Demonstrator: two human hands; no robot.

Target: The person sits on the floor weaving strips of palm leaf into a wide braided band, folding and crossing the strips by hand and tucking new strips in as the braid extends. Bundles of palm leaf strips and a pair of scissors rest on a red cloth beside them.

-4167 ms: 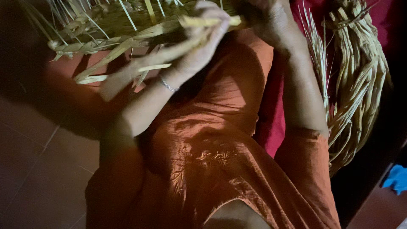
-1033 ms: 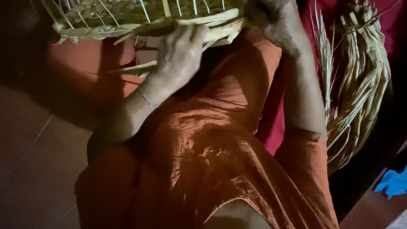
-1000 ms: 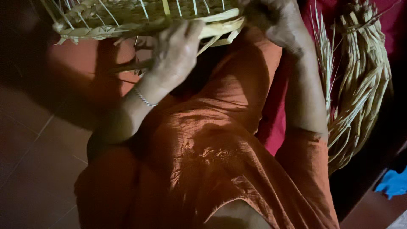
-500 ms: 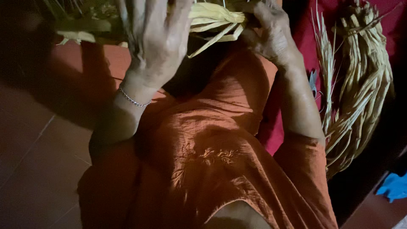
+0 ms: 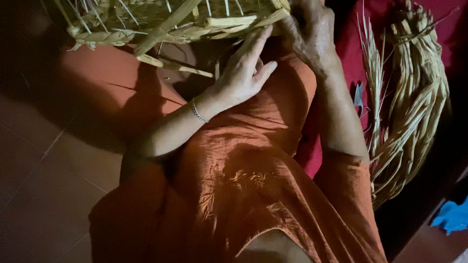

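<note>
Nearest to us is the orange garment (image 5: 243, 195) over our lap, with both forearms running up from it to the work. Our left hand (image 5: 243, 73) sits just under the near edge of the half-woven straw basket (image 5: 161, 19), fingers extended and loosely spread, fingertips touching a flat strip at the rim; it grips nothing that we can see. Our right hand (image 5: 312, 34) is just right of it, curled closed over the basket's rim, pinching the weave; exactly which strips it clamps we cannot tell. The basket itself lies beyond both hands, tilted, resting over our knees, with loose strip ends sticking out below and left of the left hand. We judge it light, springy rather than rigid, dry and a bit brittle: the flat strips should bend along their length but could crack if kinked sharply. The surface looks low-slip, slightly rough. Best hold is the braided rim, where the strands are doubled, not the free ends. Right of the right forearm lies a coiled bundle of raw straw (image 5: 409, 97) on red cloth (image 5: 351, 29), with small scissors (image 5: 359, 95) beside it.
</note>
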